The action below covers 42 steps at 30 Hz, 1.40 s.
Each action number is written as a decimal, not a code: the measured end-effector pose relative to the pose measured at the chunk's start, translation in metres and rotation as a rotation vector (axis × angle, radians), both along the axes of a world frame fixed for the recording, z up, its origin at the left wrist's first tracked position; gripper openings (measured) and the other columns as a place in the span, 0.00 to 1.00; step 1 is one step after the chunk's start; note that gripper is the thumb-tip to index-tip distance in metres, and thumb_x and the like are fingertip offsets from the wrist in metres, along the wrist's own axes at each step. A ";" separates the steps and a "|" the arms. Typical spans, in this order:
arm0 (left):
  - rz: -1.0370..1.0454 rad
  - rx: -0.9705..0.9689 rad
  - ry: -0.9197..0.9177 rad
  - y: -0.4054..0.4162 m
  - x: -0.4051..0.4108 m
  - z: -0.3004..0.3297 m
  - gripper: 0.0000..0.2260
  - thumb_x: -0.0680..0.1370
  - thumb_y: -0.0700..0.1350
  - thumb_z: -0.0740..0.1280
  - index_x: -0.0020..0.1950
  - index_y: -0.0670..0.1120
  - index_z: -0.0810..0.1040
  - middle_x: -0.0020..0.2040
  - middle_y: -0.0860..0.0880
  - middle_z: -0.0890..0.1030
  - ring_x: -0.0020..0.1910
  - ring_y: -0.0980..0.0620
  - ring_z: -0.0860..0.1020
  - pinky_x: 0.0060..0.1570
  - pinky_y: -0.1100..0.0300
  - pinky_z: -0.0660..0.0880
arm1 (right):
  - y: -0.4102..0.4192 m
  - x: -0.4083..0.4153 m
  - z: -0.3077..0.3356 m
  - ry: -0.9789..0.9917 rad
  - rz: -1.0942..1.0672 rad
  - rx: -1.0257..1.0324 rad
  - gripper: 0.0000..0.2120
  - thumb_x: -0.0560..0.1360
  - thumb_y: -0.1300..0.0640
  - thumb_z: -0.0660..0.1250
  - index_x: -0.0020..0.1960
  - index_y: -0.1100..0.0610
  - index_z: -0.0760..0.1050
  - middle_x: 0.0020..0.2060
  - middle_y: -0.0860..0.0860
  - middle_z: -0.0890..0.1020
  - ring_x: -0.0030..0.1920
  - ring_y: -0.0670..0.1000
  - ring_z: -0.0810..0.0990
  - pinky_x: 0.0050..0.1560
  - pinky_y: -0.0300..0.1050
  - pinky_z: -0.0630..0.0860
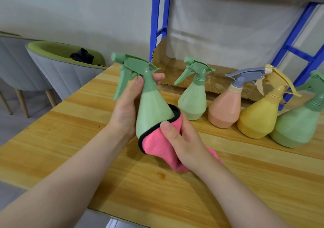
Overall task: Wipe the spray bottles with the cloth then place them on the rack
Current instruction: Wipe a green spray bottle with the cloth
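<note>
1. While my left hand (125,108) grips the green spray bottle (152,110) by its neck, fingers curled under the trigger head, the bottle is held above the counter (70,140), tilted slightly.
2. My right hand (182,140) grips the pink cloth (157,145), fingers closed round it, cupping the bottle's base.
3. Handling: the bottle looks like light, smooth plastic, likely slippery at the body; the neck is the surest hold. The cloth is soft and conforms well.
4. Four more bottles stand in a row on the counter: green (192,103), peach (225,110), yellow (257,119), green (298,122).
5. The blue rack (156,26) stands behind them, near.
</note>
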<state>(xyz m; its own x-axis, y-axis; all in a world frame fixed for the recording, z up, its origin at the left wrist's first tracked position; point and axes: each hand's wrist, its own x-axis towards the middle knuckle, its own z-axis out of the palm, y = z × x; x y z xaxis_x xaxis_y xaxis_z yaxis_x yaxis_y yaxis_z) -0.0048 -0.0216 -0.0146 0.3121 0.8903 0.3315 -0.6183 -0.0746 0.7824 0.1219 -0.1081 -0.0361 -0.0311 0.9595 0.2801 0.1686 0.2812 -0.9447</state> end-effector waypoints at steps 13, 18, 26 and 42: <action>-0.124 0.275 0.295 -0.016 0.005 -0.004 0.16 0.77 0.54 0.67 0.57 0.45 0.83 0.57 0.45 0.83 0.60 0.44 0.79 0.66 0.47 0.73 | 0.003 -0.001 0.004 -0.044 -0.087 0.192 0.21 0.79 0.46 0.58 0.69 0.53 0.70 0.60 0.39 0.78 0.64 0.38 0.75 0.63 0.32 0.69; -0.143 0.290 0.243 -0.018 0.007 -0.002 0.14 0.77 0.52 0.67 0.57 0.46 0.84 0.57 0.46 0.84 0.61 0.44 0.79 0.64 0.51 0.74 | 0.003 -0.002 0.009 -0.082 -0.214 0.230 0.20 0.82 0.45 0.52 0.61 0.55 0.76 0.52 0.39 0.81 0.58 0.38 0.78 0.58 0.31 0.70; -0.075 0.277 0.174 -0.015 0.006 0.001 0.21 0.76 0.57 0.68 0.60 0.42 0.81 0.63 0.44 0.81 0.65 0.44 0.77 0.65 0.50 0.73 | -0.001 0.006 0.016 0.039 -0.385 0.183 0.20 0.83 0.47 0.52 0.33 0.46 0.67 0.26 0.41 0.70 0.30 0.39 0.69 0.37 0.32 0.66; 0.667 0.741 0.692 -0.009 0.009 -0.008 0.10 0.73 0.53 0.69 0.53 0.57 0.76 0.47 0.67 0.78 0.53 0.65 0.74 0.54 0.54 0.72 | 0.008 0.036 0.035 0.616 -0.713 0.029 0.46 0.59 0.23 0.66 0.68 0.50 0.74 0.69 0.46 0.75 0.70 0.51 0.73 0.71 0.57 0.69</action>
